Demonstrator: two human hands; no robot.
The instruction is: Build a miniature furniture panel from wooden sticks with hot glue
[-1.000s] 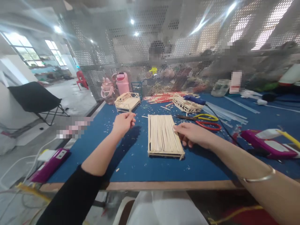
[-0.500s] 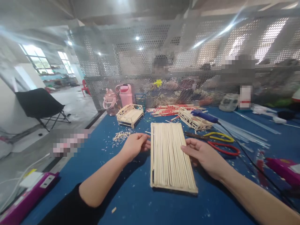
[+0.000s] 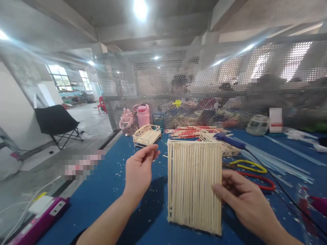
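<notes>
The stick panel (image 3: 194,183) stands almost upright in the centre of the frame, lifted off the blue table (image 3: 107,190). The right hand (image 3: 245,200), at lower right, grips its right edge with thumb in front and fingers behind. The left hand (image 3: 139,170), just left of the panel and not touching it, has thumb and forefinger nearly pinched; whether they hold anything cannot be told.

The panel looks largely built: pale thin sticks lie side by side in a tight row with no obvious gaps, and a cross stick runs along the bottom edge. It is a bare flat sheet, without the rails and legs of the small bed model (image 3: 146,134) at centre-left behind it, so much assembly probably remains. The blue glue gun (image 3: 227,139) and pliers (image 3: 251,166) lie idle at right.
</notes>
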